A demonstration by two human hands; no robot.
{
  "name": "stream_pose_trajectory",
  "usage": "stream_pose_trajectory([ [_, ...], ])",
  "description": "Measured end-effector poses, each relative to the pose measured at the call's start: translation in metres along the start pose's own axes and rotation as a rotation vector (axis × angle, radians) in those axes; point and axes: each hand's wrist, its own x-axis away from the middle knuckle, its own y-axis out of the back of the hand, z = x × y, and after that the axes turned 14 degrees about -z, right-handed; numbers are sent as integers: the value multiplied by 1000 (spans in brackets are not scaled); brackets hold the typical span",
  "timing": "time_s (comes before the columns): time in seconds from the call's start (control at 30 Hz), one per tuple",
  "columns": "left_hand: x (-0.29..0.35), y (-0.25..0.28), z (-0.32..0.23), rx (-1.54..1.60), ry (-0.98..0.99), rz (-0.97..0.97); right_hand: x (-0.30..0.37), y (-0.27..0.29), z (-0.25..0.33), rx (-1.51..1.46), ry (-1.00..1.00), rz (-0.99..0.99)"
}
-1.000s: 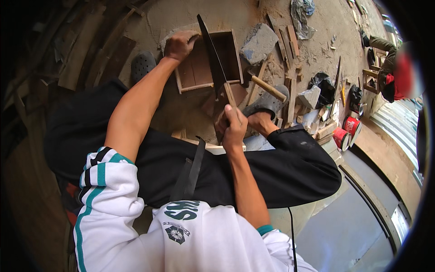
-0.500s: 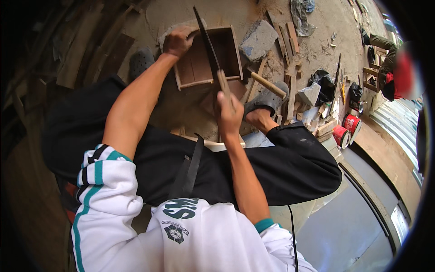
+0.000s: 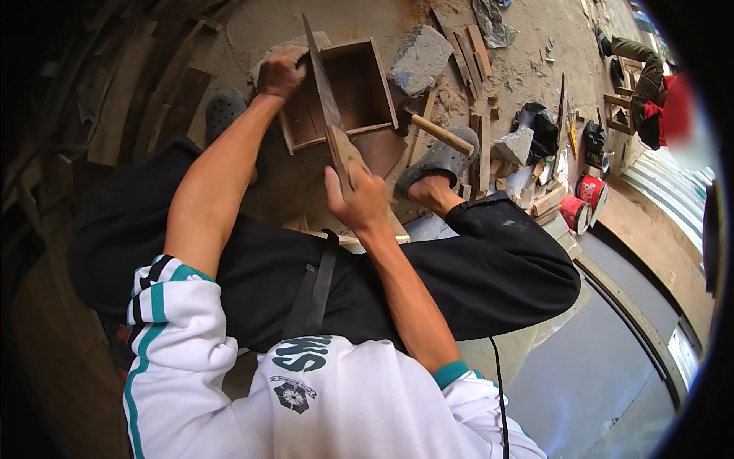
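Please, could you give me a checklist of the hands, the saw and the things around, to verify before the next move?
1. Right hand closed on the saw's handle: ok.
2. Left hand at the upper left corner of the box: ok.
3. Left fingers safely apart from the blade: cannot tell; they look near, but depth is unclear.
4. Blade touching the box: cannot tell.
5. Wooden-handled tool away from the right shoe: not ok; its handle overlaps the shoe in this view.
6. Other person away from the saw: ok.
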Motion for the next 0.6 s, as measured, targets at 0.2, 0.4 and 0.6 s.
stream_pose_trajectory([
  [0.2,-5,-5,-2,14,30,-55,1,2,-2,50,131,-74],
  [0.4,-2,-3,3,38,19,-75,10,1,-6,-260,112,-236],
  [0.6,-5,-3,-6,31,34,-63,-21,15,-27,-698,-463,-111],
])
